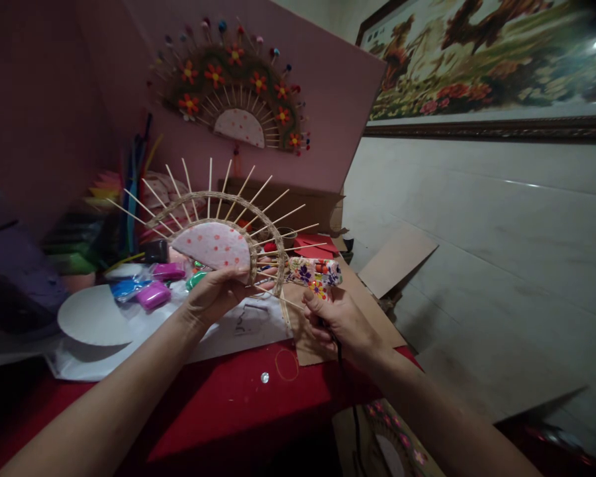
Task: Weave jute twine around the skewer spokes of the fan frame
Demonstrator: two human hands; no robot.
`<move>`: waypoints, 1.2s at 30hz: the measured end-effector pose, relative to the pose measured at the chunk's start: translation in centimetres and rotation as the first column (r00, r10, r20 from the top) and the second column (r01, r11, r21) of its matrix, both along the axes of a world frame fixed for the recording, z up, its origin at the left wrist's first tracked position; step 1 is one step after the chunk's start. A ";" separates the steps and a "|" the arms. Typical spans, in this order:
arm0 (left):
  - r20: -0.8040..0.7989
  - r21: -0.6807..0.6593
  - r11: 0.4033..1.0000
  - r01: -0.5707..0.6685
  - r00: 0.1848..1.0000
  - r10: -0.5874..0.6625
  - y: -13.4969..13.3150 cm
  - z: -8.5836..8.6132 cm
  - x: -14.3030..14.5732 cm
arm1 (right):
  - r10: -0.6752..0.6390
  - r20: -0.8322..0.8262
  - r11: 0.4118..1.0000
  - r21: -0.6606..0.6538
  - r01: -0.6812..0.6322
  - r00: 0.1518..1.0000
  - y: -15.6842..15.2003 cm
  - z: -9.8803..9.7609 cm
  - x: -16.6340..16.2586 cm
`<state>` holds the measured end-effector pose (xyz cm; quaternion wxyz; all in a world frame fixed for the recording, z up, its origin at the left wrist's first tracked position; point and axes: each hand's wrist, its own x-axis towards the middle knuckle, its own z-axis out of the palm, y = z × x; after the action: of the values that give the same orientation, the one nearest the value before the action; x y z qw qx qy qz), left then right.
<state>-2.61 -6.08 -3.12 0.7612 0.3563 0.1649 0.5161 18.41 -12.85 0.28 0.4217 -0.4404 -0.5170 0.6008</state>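
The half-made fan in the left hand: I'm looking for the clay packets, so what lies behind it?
Behind the fan, held by the left hand, purple clay packets show at its left and red paper at its right. Whatever sits directly behind its dotted centre is covered.

2 hands (213, 295), 2 stick fans (218, 228); 1 glue gun (314, 271), 1 framed pic (487, 63)

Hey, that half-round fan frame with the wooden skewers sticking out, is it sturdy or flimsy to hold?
The fan frame is probably light: the left hand holds it up by its base alone. The thin skewers spread out unsupported at their tips, so they would likely bend or snap if pressed. The woven cord ring probably stiffens them somewhat.
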 end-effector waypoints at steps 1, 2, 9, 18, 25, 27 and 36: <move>0.002 -0.001 1.000 -0.003 1.000 0.003 0.0 0.0 0.0 | 0.003 0.001 1.000 -0.001 -0.003 1.000 0.0 0.0 0.0; 0.004 -0.004 1.000 -0.009 1.000 0.009 0.0 0.1 0.0 | 0.005 0.000 1.000 0.000 -0.005 1.000 0.0 0.0 0.0; 0.004 -0.004 1.000 -0.027 1.000 0.027 0.1 0.2 -0.1 | -0.004 0.003 1.000 0.002 0.004 1.000 -0.3 0.0 0.0; 0.008 -0.017 0.999 -0.028 1.000 0.028 0.0 0.2 0.0 | -0.025 -0.027 0.999 0.028 0.026 0.999 -0.3 -0.1 -0.1; 0.001 -0.018 0.999 -0.041 0.999 0.041 -0.1 0.3 0.1 | 0.015 -0.096 0.998 -0.056 -0.020 0.995 -0.3 0.0 0.0; 0.004 -0.024 0.999 -0.046 0.999 0.046 -0.1 0.3 0.1 | 0.044 -0.132 0.993 -0.100 -0.057 0.990 -0.3 -0.1 0.1; 0.013 -0.031 0.999 -0.039 0.999 0.040 -0.1 0.3 0.1 | 0.059 -0.251 0.983 -0.156 -0.101 0.966 -0.5 -0.2 0.4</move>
<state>-2.56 -6.14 -2.83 0.7574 0.3376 0.1746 0.5309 18.85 -13.30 0.11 0.4192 -0.3753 -0.4261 0.7084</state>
